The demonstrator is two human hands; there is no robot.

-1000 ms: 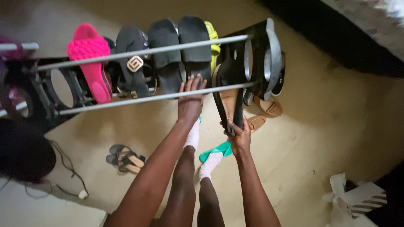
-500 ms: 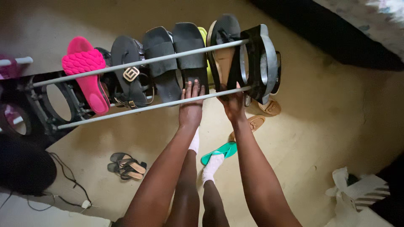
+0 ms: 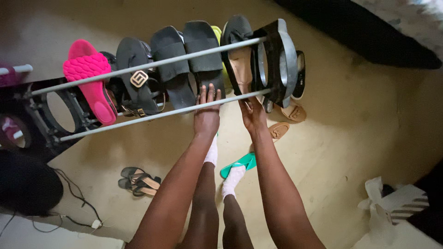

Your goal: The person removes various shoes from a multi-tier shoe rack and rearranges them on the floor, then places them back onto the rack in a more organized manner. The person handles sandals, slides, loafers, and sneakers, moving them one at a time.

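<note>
left hand (image 3: 206,113): lies flat on the front rail of the shoe rack (image 3: 138,119), fingers spread and straight, fingertips just reaching the heel of a black slide (image 3: 203,50); its grip closes on nothing.
right hand (image 3: 253,115): at the right end of the front rail, fingers reaching up to the heel end of the tan sandal (image 3: 240,57); fingers are partly hidden behind the rail, so i cannot tell whether the grip pinches the sandal or only touches it.
tan sandal: stands on the rack at its right end, just beside the black end frame (image 3: 277,60), toe up against the back rail, black sole edge facing left.
black slide: one of two side by side, near the rack's right end, left of the tan sandal, leaning across both rails.
black buckle sandal (image 3: 136,78): middle of the rack, left of the slides, with a pale square buckle.
pink slipper (image 3: 90,78): toward the rack's left end, toe up.
floor (image 3: 346,129): beige; a green flip-flop (image 3: 240,162) by the socked feet, a dark strappy pair (image 3: 138,180) to the left under the rack's front edge, brown sandals (image 3: 288,117) below the rack's right end.
bottom right corner: a white striped bag (image 3: 392,205) on the floor.
</note>
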